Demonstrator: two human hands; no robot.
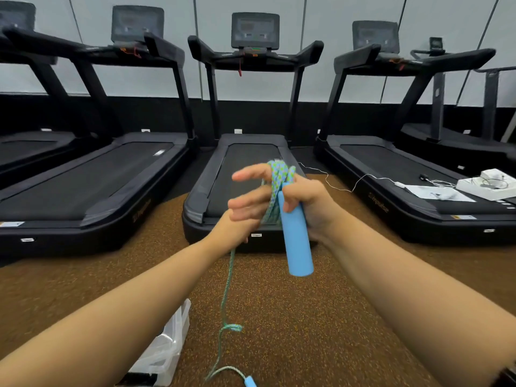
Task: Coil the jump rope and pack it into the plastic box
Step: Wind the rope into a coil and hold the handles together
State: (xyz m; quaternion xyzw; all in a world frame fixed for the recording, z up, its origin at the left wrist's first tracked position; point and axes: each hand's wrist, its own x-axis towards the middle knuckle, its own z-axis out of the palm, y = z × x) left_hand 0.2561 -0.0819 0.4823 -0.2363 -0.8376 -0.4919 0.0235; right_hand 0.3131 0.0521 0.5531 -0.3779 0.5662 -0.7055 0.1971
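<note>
Treadmills (247,160); right hand (311,203) seemingly round handle (296,243)

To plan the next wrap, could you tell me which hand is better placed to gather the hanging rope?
Probably the left hand: its fingers are straight, and the loose rope hangs just below its wrist. The right hand is occupied, gripping the blue foam handle beside the coil.

Four treadmills (240,155) span ten to two o'clock. One jump rope (227,283), two blue handles (296,236), one plastic box (167,347) at seven.
</note>
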